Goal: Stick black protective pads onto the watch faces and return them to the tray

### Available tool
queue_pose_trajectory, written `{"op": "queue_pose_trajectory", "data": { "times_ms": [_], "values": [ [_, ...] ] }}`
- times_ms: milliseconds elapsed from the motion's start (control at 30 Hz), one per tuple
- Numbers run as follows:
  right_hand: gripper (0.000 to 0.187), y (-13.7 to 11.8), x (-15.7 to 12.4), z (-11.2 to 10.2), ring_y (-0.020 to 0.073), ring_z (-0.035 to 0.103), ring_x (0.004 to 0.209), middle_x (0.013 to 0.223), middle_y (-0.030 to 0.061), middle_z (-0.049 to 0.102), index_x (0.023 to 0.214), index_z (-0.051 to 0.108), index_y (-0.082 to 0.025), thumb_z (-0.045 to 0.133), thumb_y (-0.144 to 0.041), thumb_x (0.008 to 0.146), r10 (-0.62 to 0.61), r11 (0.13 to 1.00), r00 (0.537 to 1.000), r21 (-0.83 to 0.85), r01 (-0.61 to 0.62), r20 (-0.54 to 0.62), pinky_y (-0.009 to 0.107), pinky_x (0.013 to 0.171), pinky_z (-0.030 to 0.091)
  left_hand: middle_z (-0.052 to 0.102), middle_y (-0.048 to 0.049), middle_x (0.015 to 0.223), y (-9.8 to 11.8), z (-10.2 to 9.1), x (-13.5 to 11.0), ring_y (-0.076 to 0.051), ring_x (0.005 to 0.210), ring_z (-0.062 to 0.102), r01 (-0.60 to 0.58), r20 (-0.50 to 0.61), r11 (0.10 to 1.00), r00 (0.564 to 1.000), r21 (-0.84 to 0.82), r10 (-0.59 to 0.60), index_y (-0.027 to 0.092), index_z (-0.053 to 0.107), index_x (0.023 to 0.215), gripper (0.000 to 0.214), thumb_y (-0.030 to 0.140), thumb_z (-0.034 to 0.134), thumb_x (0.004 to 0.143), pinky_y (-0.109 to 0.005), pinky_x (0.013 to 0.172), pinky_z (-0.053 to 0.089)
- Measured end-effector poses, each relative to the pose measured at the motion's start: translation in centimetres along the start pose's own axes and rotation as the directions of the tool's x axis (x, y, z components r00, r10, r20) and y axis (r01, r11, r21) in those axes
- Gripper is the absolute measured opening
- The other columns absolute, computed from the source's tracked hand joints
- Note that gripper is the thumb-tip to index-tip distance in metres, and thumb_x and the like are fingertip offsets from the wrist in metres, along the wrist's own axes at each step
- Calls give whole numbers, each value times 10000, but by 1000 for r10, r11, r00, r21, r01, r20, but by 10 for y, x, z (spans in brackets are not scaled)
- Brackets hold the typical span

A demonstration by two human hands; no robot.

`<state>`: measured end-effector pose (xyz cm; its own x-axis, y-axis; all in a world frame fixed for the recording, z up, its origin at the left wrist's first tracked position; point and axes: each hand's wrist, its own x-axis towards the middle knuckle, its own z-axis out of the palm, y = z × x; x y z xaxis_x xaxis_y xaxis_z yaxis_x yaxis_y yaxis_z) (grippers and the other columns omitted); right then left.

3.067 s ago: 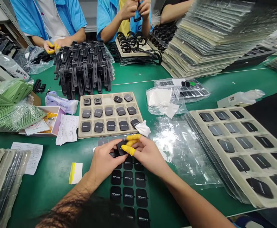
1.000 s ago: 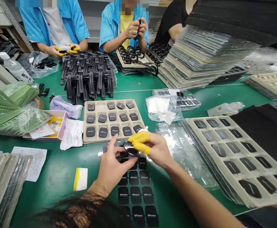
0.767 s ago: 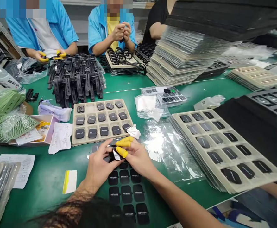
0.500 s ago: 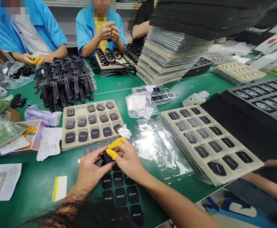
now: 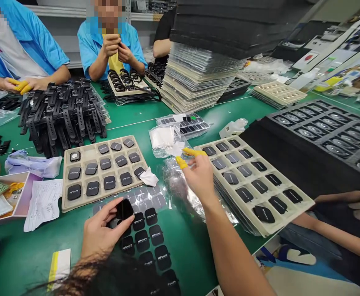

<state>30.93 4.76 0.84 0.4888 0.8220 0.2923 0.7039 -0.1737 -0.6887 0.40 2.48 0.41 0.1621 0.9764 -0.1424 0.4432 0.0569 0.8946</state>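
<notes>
Green workbench (image 5: 195,263). Beige tray (image 5: 66,193), left of middle, holds rows of black watch faces (image 5: 91,168). Left hand (image 5: 101,234) grips black square watch (image 5: 124,209) above sticker sheet (image 5: 158,201). Right hand (image 5: 200,176) open, empty, yellow finger cots (image 5: 190,152).

You're on a factory assembly line, a long green tabletop (image 5: 189,263) before you, beige trays of smartwatch faces (image 5: 89,202), tall tray stacks (image 5: 195,78) at far centre, heaped black watch straps (image 5: 62,119), co-workers in blue smocks (image 5: 89,49) opposite, metal shelving (image 5: 59,12) behind them
</notes>
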Motion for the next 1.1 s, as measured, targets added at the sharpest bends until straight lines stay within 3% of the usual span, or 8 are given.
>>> {"op": "queue_pose_trajectory", "data": {
  "times_ms": [100, 200, 367, 500, 633, 833, 967, 1100],
  "values": [
    [278, -18, -11, 26, 227, 607, 943, 1046, 85, 699, 1114, 690, -217, 638, -351, 876, -156, 982, 967, 137, 130, 201, 395, 853, 491, 776, -57, 991, -1, 1, 0, -212, 869, 757, 5, 23, 1000, 1000, -26, -4, 200, 726, 1163, 482, 372, 830, 724, -370, 928, 639],
    [438, -19, -12, 30, 186, 616, 776, 943, 62, 713, 1224, 648, -202, 685, -417, 845, 44, 959, 942, 249, -132, 332, 344, 736, 494, 781, -60, 1016, -2, 1, -1, -219, 879, 761, -7, 24, 999, 1000, -34, 7, 210, 726, 1161, 473, 363, 829, 725, -368, 919, 643],
    [443, 7, 0, 0, 319, 637, 927, 967, 131, 673, 1214, 662, -173, 728, -312, 799, 352, 894, 926, -343, -288, 139, 460, 810, 488, 786, -45, 1016, -4, 2, -1, -219, 872, 764, -56, 27, 998, 998, -26, 57, 231, 732, 1153, 450, 363, 823, 732, -372, 904, 651],
    [423, -5, -13, 15, 338, 577, 1115, 1188, 171, 596, 1245, 669, -190, 709, -313, 841, -62, 956, 995, -282, 81, 75, 508, 919, 487, 781, -52, 1020, -6, 3, -1, -217, 876, 763, -42, 34, 998, 999, -44, 43, 222, 723, 1167, 464, 371, 820, 739, -390, 919, 646],
    [233, -21, -24, 47, 246, 594, 974, 1068, 99, 682, 1123, 737, -235, 648, -242, 908, -466, 880, 801, 100, 465, 375, 419, 833, 528, 780, -56, 1016, -4, 3, -1, -212, 867, 762, -47, 46, 997, 998, -63, 49, 210, 716, 1172, 462, 356, 817, 744, -385, 912, 648],
    [128, -44, -34, 32, 172, 631, 827, 909, 41, 699, 1002, 759, -260, 694, -219, 900, -400, 875, 896, 371, 311, 193, 307, 668, 523, 788, -40, 987, 0, -1, 0, -198, 847, 764, -71, 48, 995, 996, -63, 74, 208, 713, 1161, 442, 324, 817, 747, -362, 906, 648],
    [143, -73, -64, 33, 156, 638, 826, 938, 62, 688, 1040, 731, -225, 645, -219, 926, -609, 753, 717, 531, 388, 339, 280, 695, 544, 791, -43, 1041, -3, 0, 0, -213, 884, 771, -105, 71, 990, 991, -99, 113, 199, 721, 1152, 424, 245, 797, 737, -359, 896, 651],
    [134, -81, -80, 42, 162, 594, 808, 894, 69, 626, 972, 730, -198, 603, -226, 937, -583, 809, 710, 367, 460, 395, 291, 684, 517, 793, -42, 1036, -7, 1, 0, -217, 893, 769, -108, 68, 988, 991, -114, 116, 193, 726, 1157, 441, 242, 808, 727, -355, 896, 651]
  ]
}}
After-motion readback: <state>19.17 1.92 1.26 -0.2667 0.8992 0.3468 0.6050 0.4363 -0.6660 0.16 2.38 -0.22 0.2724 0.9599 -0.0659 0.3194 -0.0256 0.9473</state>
